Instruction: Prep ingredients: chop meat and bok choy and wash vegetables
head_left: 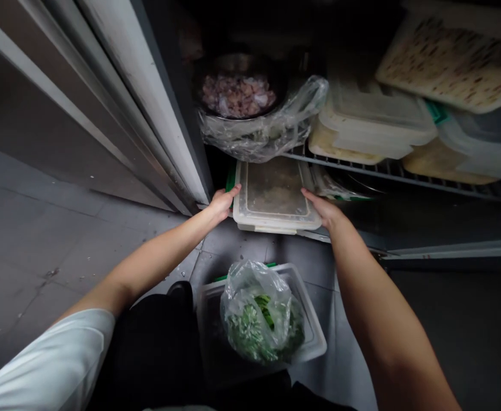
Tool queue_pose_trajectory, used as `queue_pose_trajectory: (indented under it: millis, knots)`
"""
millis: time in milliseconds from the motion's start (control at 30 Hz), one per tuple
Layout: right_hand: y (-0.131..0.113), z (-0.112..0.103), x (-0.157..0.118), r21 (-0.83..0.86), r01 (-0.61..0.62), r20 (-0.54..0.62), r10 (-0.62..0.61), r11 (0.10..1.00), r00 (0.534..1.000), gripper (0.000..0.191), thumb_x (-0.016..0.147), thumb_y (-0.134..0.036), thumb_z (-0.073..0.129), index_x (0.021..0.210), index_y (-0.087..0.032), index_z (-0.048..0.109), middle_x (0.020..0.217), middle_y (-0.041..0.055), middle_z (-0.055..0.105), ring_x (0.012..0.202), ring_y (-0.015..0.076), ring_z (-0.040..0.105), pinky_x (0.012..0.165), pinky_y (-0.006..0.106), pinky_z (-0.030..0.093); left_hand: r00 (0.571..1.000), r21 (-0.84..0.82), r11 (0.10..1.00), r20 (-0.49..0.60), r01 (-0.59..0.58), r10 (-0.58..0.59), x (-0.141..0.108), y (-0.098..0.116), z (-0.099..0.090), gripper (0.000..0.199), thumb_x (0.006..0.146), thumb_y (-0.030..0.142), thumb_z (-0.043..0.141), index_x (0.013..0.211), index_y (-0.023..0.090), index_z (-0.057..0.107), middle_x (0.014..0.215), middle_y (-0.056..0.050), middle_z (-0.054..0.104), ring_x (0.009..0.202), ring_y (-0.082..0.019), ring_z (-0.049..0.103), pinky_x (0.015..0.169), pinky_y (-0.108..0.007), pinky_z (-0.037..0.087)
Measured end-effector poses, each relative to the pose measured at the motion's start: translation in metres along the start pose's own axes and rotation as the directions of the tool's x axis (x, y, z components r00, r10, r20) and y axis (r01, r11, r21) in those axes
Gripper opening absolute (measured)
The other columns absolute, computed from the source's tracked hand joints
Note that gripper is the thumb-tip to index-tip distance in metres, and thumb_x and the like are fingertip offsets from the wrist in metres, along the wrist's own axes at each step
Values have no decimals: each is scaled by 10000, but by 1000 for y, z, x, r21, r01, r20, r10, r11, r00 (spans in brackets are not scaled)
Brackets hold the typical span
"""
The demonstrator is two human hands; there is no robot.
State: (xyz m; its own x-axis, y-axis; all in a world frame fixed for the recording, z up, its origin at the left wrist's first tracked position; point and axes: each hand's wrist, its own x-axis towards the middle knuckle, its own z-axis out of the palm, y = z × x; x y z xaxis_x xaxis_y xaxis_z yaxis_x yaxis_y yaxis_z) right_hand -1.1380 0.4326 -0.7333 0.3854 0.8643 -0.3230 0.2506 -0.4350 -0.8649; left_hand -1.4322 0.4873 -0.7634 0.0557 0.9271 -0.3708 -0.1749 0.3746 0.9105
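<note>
Cabinet and floor: a dark, open cabinet (pixel 196 191) stands at the far side of grey floor tiles (pixel 48 240), its frame close beside your left hand.
Left hand: your left hand (pixel 221 205) holds the left side of the lidded container (pixel 276 191), thumb up on the rim; you cannot see the fingers underneath.
Right hand: your right hand (pixel 328 212) holds the opposite side, a fingertip on the lid's right edge, so the two hands face each other across its width.
Container: it lies between your hands, low in the cabinet, its near edge out over the sill, its far part running in beneath the wire shelf (pixel 348 166).
Axis: the open way out runs from far to near, towards you; because the shelf hides the far end, you cannot tell which side is longer.
Nearer hand: neither is clearly nearer; both are on the container, about level with each other.
Overhead: a clear plastic bag (pixel 259 140) sags at the shelf's front, just above the lid's far part, with a bowl of meat pieces (pixel 238 96) resting against it.
Far right: pale lidded tubs (pixel 379 117) sit on the shelf, one tilted on top.
Near side: between you and the container, a bag of greens (pixel 261 325) rests on a translucent tub (pixel 317 337) on the tiles.
</note>
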Motion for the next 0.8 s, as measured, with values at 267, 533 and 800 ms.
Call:
queue_pose_trajectory:
  millis: [267, 533, 800]
  knots:
    - [-6, -3, -13, -546, 40, -248, -207, 837, 947, 357, 953, -442, 679, 962, -91, 746, 969, 231, 769, 1092, 384, 731, 942, 450, 587, 974, 922, 319, 191, -219, 118, -32, 34, 4, 680, 962, 662, 569, 1333, 93, 561, 1184, -268, 748, 1156, -407, 730, 901, -403, 550]
    - [-38, 54, -34, -765, 0, -186, -220, 644, 958, 507, 1104, -423, 417, 1179, -52, 753, 1188, 321, 729, 1157, 375, 726, 975, 416, 559, 793, 853, -59, 505, -518, 340, -52, 40, 27, 608, 966, 421, 621, 1469, 83, 575, 1473, -339, 588, 1446, -521, 489, 1184, -651, 344]
    - [-78, 48, 9, -656, 191, 6, -248, 731, 969, 412, 1116, -323, 483, 1417, -104, 659, 1432, 200, 678, 1358, 263, 637, 1092, 300, 479, 734, 767, 99, 558, -635, 386, 19, 34, 68, 655, 813, 226, 843, 1429, 124, 647, 1580, -322, 507, 1517, -538, 397, 1225, -720, 244]
